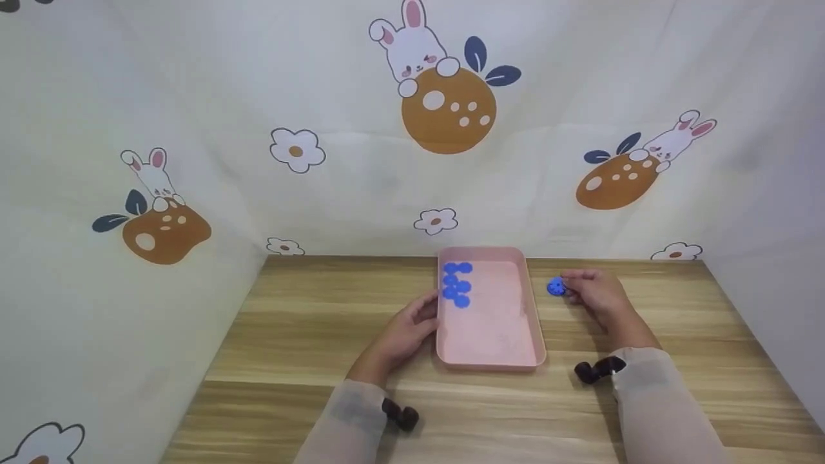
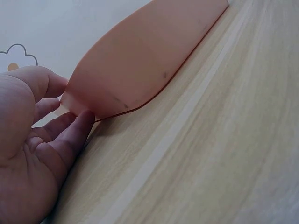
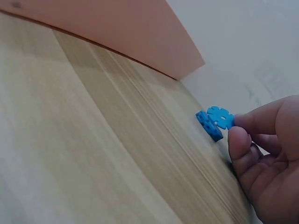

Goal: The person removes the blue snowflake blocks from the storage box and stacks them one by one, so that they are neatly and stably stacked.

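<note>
A shallow pink tray (image 1: 493, 322) stands on the table, with several blue snowflake-shaped discs (image 1: 463, 287) grouped in its far left part. My left hand (image 1: 409, 332) rests at the tray's left side, fingertips against the outer wall, as the pink wall (image 2: 140, 60) in the left wrist view confirms. To the right of the tray, my right hand (image 1: 596, 293) pinches a blue snowflake disc (image 3: 218, 115) between thumb and finger. Close beside that disc, a small stack of blue discs (image 3: 209, 126) shows in the right wrist view.
The wooden table (image 1: 309, 348) ends at a pale curtain (image 1: 348, 193) printed with rabbits and flowers, which also rises on the left and right. A dark wrist camera (image 1: 401, 415) sits by the left sleeve, another dark camera (image 1: 598, 369) by the right.
</note>
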Motion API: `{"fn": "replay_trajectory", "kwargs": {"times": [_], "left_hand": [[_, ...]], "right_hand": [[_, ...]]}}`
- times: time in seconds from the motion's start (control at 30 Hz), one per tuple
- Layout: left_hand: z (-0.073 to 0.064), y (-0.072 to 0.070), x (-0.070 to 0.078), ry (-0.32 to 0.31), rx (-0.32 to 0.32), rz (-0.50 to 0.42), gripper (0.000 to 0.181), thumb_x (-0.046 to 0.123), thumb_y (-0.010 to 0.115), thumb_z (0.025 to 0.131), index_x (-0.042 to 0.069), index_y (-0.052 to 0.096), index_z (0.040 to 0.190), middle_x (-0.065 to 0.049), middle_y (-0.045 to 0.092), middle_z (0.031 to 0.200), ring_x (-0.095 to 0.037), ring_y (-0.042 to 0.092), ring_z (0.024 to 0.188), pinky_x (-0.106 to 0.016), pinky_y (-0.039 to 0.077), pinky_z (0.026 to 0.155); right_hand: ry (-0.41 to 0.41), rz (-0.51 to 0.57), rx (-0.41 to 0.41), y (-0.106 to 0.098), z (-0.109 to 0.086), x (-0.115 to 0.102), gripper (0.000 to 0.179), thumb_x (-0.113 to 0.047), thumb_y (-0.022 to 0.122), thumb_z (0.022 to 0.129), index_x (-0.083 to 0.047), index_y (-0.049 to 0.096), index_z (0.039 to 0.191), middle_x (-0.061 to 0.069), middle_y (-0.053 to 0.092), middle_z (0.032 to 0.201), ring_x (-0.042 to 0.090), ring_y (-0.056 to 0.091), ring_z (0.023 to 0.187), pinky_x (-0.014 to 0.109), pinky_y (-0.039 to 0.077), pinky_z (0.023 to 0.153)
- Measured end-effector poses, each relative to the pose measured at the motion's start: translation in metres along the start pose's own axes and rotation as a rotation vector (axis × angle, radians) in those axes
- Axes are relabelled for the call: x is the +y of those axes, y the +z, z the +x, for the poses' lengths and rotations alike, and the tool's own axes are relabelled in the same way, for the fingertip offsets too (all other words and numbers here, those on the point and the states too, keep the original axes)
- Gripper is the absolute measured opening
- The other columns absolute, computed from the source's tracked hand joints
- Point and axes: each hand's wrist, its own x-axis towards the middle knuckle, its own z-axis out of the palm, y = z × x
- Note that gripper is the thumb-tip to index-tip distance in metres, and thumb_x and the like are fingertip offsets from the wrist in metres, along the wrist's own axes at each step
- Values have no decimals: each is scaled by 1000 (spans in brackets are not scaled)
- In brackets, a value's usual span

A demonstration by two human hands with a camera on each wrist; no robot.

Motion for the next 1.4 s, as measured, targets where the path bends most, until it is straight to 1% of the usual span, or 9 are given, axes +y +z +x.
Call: {"fn": "replay_trajectory", "kwargs": {"times": [0.1,0.23,0.4,0.67,0.93,1.03,1.23,1.27,1.4], "left_hand": [[1,0,-1,22,-4,6,61,10,59,108,15,40,166,-14,52,164,-30,48,156,-47,44,128],[2,-1,-2,37,-3,18,62,9,60,107,14,40,166,-15,54,163,-31,48,155,-47,42,129],[2,-1,-1,18,4,34,61,11,61,107,17,42,165,-12,55,162,-29,49,155,-47,41,130],[2,-1,-1,34,-4,23,61,11,59,108,16,40,166,-13,53,164,-29,47,156,-47,40,130],[2,-1,-2,48,-7,10,62,10,60,108,14,39,166,-15,54,163,-31,48,155,-46,43,129],[2,-1,-2,45,-6,12,62,10,60,108,14,40,166,-15,54,162,-30,49,155,-46,44,128],[2,-1,-4,50,-22,-14,62,7,58,108,11,38,166,-17,51,165,-32,47,156,-45,44,128],[2,-1,-4,52,-26,-22,62,6,58,108,10,38,166,-18,50,165,-32,46,156,-46,44,128],[2,-1,-3,31,-18,-39,62,6,58,108,12,39,166,-16,49,166,-31,45,157,-46,44,127]], "right_hand": [[9,-10,13,1,0,-1,39,-18,66,106,4,68,138,-4,77,101,5,69,79,20,62,73],[24,-3,28,2,0,-1,39,-17,66,105,6,67,136,-5,77,94,5,69,76,20,62,71],[33,-9,38,3,0,-2,39,-15,68,103,8,67,135,-5,77,90,4,68,75,19,63,70],[46,-48,45,4,1,-4,38,-16,69,103,6,69,133,-6,76,91,3,68,74,19,62,69],[62,-33,53,3,2,-3,39,-18,68,104,5,68,135,-5,77,96,3,69,75,19,62,70],[62,-9,53,2,2,-1,41,-21,69,104,5,68,136,-6,77,93,3,69,74,19,62,69],[45,124,27,2,-3,-5,50,-19,71,102,7,61,144,-8,75,85,3,66,71,19,61,69],[43,145,24,2,-5,-7,50,-18,70,102,7,60,145,-8,75,85,4,66,72,20,61,69],[42,158,14,4,-9,-18,48,-22,69,103,4,61,143,-5,74,91,8,68,79,24,62,74]]}}
